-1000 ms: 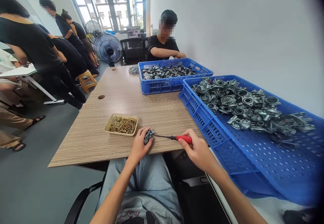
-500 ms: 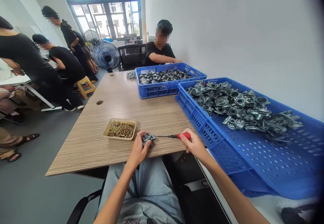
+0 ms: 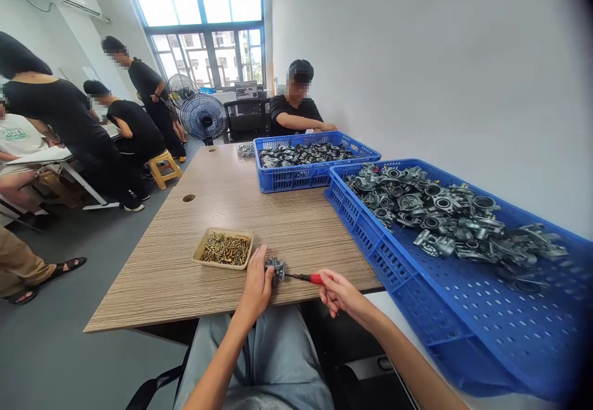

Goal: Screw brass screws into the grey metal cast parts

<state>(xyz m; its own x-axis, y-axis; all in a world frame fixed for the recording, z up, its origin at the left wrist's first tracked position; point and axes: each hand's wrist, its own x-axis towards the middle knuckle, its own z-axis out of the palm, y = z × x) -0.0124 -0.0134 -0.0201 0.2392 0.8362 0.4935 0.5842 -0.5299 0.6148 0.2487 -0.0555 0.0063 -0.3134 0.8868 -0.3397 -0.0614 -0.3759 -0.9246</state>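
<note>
My left hand (image 3: 257,281) is wrapped round a small grey metal part (image 3: 277,268) at the table's front edge. Several thin pins stick up from the top of the part. My right hand (image 3: 340,292) grips the red handle of a screwdriver (image 3: 311,278), whose shaft points left with its tip at the part's right side. Whether the tip sits inside the part is too small to tell. Left of my left hand, a cream tray (image 3: 196,254) holds many small brass pieces.
A blue crate (image 3: 377,243) of metal parts stands on the right, and another blue crate (image 3: 287,181) lies further back. Behind it a person (image 3: 296,104) sits. More people and a fan (image 3: 204,117) are at the left.
The camera view has tilted up. The metal part has been turned so its pins point up. The screwdriver and my right hand have come closer to it, shortening the visible shaft.
</note>
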